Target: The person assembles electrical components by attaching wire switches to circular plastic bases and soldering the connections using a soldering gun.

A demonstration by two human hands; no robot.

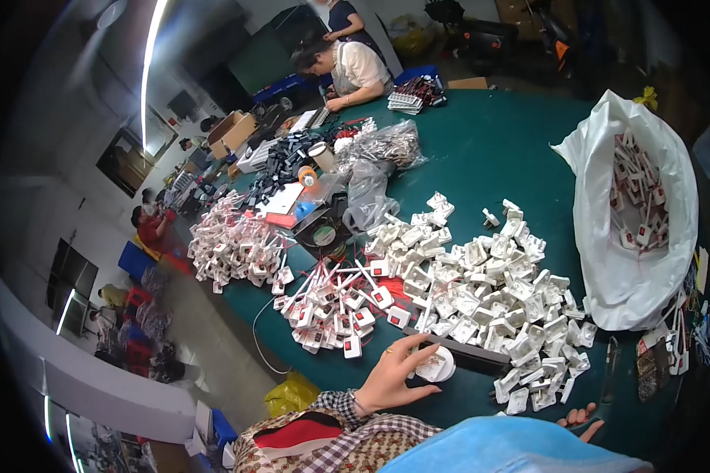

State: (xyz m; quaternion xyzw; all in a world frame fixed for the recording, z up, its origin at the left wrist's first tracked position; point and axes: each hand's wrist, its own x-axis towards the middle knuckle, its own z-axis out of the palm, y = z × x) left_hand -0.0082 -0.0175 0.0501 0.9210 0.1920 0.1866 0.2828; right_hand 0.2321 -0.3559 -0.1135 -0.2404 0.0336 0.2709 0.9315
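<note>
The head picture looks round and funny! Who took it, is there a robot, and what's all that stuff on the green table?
There's no robot here, just a person working with bare hands. The camera sits on their head, looking forward and down, so you see roughly what they see.

The left hand has its thumb and finger around a white round piece; how tightly, I can't tell. Only some fingers of the right hand show, so I can't tell if it holds anything.

On the green table is a big heap of white plastic pieces. Nearby is a pile of white parts with red patches. On the right, a white sack holds similar parts. Another person bends over the far end.
</note>
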